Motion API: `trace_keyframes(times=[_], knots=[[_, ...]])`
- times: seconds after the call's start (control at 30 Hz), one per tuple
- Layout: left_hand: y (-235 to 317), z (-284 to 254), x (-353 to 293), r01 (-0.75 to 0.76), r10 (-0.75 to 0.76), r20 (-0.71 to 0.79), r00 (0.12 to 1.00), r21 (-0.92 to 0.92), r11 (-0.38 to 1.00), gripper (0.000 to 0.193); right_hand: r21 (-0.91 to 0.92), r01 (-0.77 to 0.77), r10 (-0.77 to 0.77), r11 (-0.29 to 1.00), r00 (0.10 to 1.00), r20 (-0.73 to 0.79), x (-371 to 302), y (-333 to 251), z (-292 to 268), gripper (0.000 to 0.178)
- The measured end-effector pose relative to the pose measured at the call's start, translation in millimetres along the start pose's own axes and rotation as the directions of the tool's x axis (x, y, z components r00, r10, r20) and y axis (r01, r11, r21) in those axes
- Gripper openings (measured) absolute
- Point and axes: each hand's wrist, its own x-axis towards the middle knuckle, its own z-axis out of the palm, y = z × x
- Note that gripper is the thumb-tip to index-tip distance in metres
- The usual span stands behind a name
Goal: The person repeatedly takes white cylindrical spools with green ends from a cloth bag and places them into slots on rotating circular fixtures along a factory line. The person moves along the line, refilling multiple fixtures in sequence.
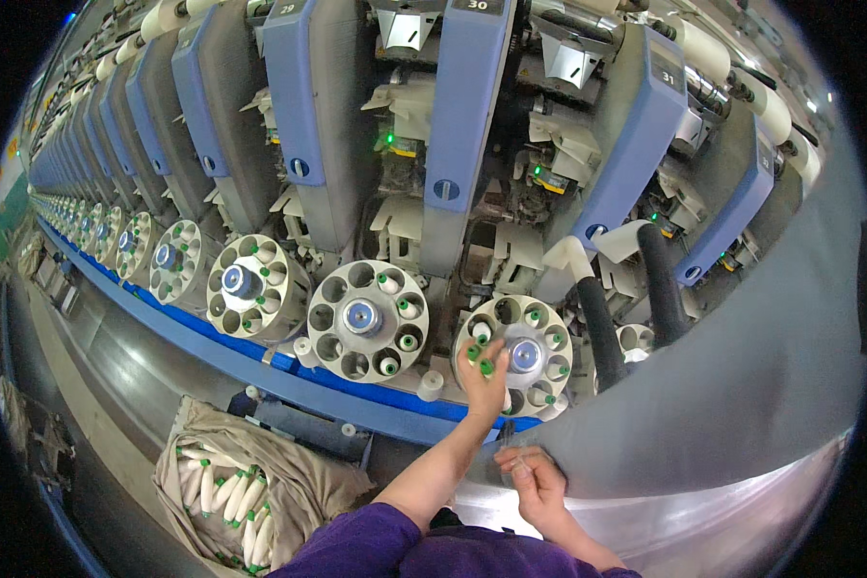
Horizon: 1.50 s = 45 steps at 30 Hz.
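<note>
Left grip (486, 383) blurred, purple sleeve (352, 541) cut off

From where I'm standing, the winding units (459, 106) show soft blue front panels (284, 87) against grey sides, with green indicator lights (390, 140) and yellow labels (405, 151). The round bobbin magazines (392, 324) are cream with blue-centred hubs (361, 316); the bobbins (250, 497) are white, tipped green. The cloth sack (303, 462) is beige, the worker's sleeve (352, 535) plain purple.
</note>
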Motion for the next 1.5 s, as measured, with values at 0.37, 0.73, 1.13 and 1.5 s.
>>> trace_keyframes(times=[0.37,0.73,1.13,1.5], knots=[[121,-56,-39,0.562,-0.304,0.645,0.701,-0.237,0.792,0.043,-0.018,-0.15,0.137,0.989,0.942,-0.307,79,27,-12,0.023],[108,-140,25,0.248,-0.202,0.358,0.912,-0.088,0.965,0.027,-0.328,-0.05,0.014,0.943,0.994,-0.112,152,94,-72,0.018],[6,-382,-189,0.54,-0.596,-0.521,0.611,0.825,-0.167,0.067,-0.749,0.13,0.053,0.65,0.975,0.215,164,142,-105,0.018],[-15,-414,-239,0.483,-0.822,-0.075,0.565,0.838,0.256,0.025,-0.085,-0.353,0.362,0.932,0.884,0.296,144,75,91,0.038]])
